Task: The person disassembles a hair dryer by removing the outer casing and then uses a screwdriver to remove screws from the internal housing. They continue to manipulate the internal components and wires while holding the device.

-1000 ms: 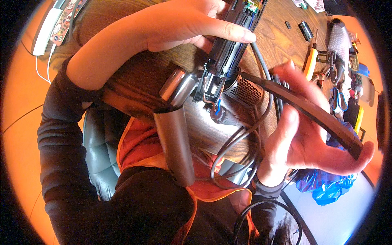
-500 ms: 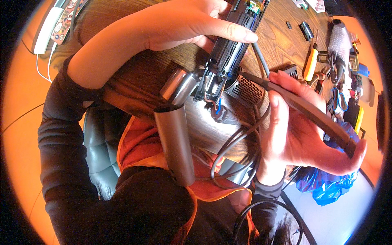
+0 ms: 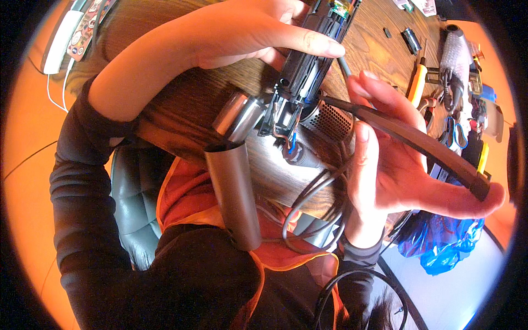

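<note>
My left hand [image 3: 286, 38] grips a long black appliance core [image 3: 313, 60], its slotted body carrying wires and a small green circuit board at the far end. Its near end, with blue and bare wires showing, points toward me. In my right hand [image 3: 399, 170] lies a dark, slim tool [image 3: 410, 135] with a narrow tip. One digit presses on its rear end and other fingers rest along its shaft. The tip meets the lower right side of the core; exact contact cannot be made out. Beside the core are a shiny metal cylinder [image 3: 240, 115] and a perforated grille [image 3: 330, 122].
A brown tube [image 3: 234, 198] stands close to my body. A grey cable [image 3: 297, 212] loops below my right hand. Along the right lie a yellow-handled screwdriver [image 3: 418, 82], a grey hair-dryer-like device [image 3: 454, 55], scissors [image 3: 457, 135] and a blue plastic bag [image 3: 440, 247].
My right hand's fingers have spread and shifted slightly, and the tool's rear end has moved up and right while its tip stays near the same spot. My left hand has hardly moved.
</note>
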`<state>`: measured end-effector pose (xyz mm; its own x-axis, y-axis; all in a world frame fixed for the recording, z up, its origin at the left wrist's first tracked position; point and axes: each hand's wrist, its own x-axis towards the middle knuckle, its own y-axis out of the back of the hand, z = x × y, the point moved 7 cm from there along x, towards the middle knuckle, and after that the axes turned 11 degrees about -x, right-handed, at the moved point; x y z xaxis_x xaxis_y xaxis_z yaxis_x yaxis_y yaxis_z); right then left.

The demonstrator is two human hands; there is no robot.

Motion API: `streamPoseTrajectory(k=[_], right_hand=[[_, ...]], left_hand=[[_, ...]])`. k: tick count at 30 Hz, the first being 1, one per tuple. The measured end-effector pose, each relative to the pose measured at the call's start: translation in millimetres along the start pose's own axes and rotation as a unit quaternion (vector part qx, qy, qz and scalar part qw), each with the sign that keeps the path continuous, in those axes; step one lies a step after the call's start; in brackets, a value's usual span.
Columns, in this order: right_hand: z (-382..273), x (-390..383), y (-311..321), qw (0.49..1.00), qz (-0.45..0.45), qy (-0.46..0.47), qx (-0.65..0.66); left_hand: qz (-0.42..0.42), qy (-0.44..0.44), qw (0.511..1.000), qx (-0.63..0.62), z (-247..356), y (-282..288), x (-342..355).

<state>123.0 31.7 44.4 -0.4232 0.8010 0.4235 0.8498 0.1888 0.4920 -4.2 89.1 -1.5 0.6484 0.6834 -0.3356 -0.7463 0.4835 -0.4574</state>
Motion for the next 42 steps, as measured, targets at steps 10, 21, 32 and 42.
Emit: streamPoseTrajectory(k=[10, 21, 32, 42], right_hand=[[4, 3, 0, 0.998, 0.042, -0.045, 0.025], [-2, -2, 3, 1.0, 0.004, -0.02, -0.007], [-10, -4, -1, 0.999, -0.021, 0.015, -0.043], [-9, 8, -5, 0.995, -0.066, 0.041, -0.055]], left_hand=[[0.022, -0.019, 1.0, 0.007, -1, -2, 5], [-0.003, -0.001, 1.0, -0.014, 0, -1, -2], [-0.032, -0.02, 0.999, 0.011, 0, 1, 1], [-0.037, -0.041, 0.998, 0.016, -2, 0, 6]])
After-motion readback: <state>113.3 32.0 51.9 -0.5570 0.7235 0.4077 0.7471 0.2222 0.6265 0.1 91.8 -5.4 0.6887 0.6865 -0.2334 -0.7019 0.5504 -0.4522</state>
